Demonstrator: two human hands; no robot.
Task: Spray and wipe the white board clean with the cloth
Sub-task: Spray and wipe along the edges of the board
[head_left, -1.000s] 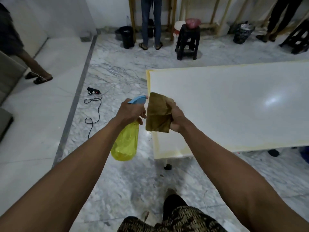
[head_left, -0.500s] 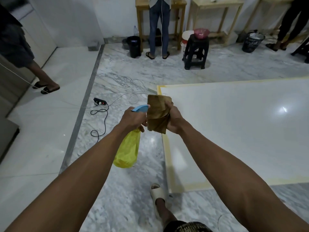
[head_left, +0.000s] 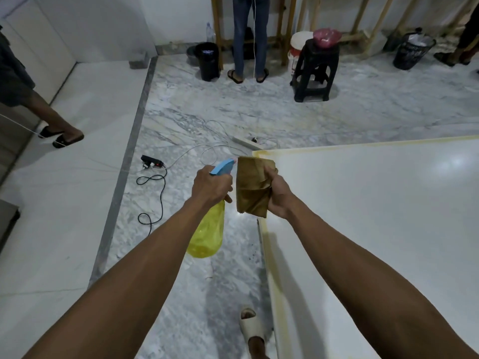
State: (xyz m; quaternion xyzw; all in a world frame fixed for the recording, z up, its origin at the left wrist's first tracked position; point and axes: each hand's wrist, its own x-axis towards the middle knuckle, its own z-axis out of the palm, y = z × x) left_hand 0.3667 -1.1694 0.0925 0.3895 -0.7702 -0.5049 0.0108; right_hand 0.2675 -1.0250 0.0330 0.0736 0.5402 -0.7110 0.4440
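My left hand (head_left: 211, 186) grips the yellow spray bottle (head_left: 207, 233); my right hand (head_left: 276, 194) clutches the folded brown cloth (head_left: 251, 186). I have stepped closer, so the white board (head_left: 375, 216) corner now lies directly beneath the cloth: spraying can begin.

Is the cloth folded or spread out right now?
Folded. The brown cloth hangs as a compact, layered rectangle gripped in the right hand, held in the air beside the spray bottle, not touching the white board.
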